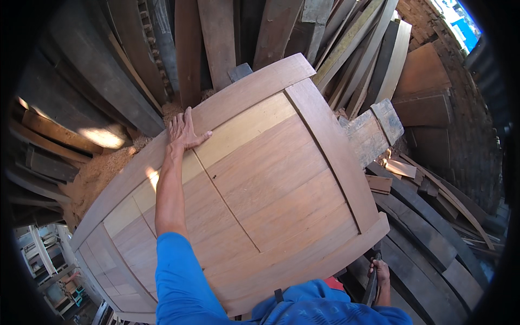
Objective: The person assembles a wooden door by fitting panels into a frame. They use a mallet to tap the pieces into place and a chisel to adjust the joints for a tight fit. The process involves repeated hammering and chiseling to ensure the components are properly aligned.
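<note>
"What fills your feed?"

"From afar, I see a framed wooden panel [271,168] lying across the centre, planks [216,43] crowding its far side. Sawdust [100,172] is heaped along its far left edge; a worn timber [367,135] juts past its right."

"Any contact?"

"I have the left grip [185,132] released, spread flat on the panel's far rail [254,86]; then a dark bar [371,287] off the near right corner, the right grip [381,272] clenched around it."
</note>
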`<state>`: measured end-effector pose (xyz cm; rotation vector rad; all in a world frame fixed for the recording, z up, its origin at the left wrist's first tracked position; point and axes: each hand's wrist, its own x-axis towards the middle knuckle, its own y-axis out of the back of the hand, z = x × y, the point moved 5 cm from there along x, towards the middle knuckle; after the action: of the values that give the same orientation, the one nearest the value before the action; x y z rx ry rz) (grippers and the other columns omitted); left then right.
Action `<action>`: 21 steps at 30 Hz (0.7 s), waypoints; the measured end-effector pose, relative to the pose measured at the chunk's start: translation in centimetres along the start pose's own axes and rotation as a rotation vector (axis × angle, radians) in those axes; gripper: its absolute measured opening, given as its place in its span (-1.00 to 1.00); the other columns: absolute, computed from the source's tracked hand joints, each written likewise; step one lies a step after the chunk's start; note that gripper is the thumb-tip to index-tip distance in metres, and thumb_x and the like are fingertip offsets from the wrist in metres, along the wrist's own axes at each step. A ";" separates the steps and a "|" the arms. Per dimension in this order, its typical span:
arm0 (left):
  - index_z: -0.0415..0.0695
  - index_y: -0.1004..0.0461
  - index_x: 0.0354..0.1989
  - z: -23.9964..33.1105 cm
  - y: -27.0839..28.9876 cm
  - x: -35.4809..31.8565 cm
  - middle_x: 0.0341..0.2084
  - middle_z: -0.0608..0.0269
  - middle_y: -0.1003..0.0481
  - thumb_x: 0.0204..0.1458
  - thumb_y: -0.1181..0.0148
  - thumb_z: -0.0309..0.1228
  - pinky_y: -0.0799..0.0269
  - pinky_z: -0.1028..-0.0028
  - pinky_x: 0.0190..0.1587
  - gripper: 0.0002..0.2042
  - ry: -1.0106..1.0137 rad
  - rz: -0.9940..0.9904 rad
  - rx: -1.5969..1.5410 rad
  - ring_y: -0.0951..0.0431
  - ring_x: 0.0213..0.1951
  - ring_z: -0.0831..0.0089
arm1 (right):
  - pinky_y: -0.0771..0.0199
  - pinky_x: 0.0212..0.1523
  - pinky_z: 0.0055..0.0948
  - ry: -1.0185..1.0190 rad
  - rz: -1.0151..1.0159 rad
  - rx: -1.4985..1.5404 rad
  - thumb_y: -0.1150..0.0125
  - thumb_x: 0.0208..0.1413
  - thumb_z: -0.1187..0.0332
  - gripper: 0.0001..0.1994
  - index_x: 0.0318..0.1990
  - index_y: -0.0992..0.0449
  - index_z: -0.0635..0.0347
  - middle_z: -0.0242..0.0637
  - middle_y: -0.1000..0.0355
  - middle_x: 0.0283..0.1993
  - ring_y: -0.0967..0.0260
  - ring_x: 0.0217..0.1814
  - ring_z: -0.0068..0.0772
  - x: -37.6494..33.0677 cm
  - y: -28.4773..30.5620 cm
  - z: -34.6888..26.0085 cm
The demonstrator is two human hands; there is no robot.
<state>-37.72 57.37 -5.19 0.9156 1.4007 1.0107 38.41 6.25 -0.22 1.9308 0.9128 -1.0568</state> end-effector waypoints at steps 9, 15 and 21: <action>-0.18 0.10 0.54 0.5 -0.2 -1.2 0.40 -0.18 -0.11 -0.10 -0.28 0.35 0.03 -0.02 0.45 0.17 -0.012 0.085 -0.033 -0.10 0.41 -0.06 | -0.45 -0.57 -0.49 0.330 0.101 -0.156 -0.19 0.15 0.32 -0.82 -0.18 -0.44 0.21 -0.37 -0.39 -0.51 -0.38 -0.63 -0.51 -2.2 -3.0 -3.1; -0.25 0.15 0.53 0.0 -6.1 -10.5 0.51 -0.27 0.14 0.24 -0.08 0.05 0.27 -0.18 0.50 -0.12 0.194 0.511 -0.150 0.18 0.51 -0.26 | -0.47 -0.52 -0.41 0.589 -0.087 -0.471 -0.25 0.04 0.29 -0.71 -0.16 -0.40 0.27 -0.34 -0.38 -0.49 -0.41 -0.59 -0.46 -3.1 -15.7 -11.2; -0.28 0.15 0.51 -8.3 -11.6 -21.6 0.50 -0.37 0.15 0.25 -0.07 -0.01 0.26 -0.22 0.49 -0.15 0.571 0.389 -0.207 0.22 0.52 -0.31 | -0.49 -0.47 -0.39 0.675 -0.463 -0.673 -0.29 -0.03 0.29 -0.58 -0.04 -0.45 0.36 -0.33 -0.36 -0.46 -0.44 -0.53 -0.46 -2.1 -29.3 -12.5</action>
<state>-44.24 32.54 -8.95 0.7902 1.5667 1.7813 17.39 30.21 -1.30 1.5100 1.8724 -0.2081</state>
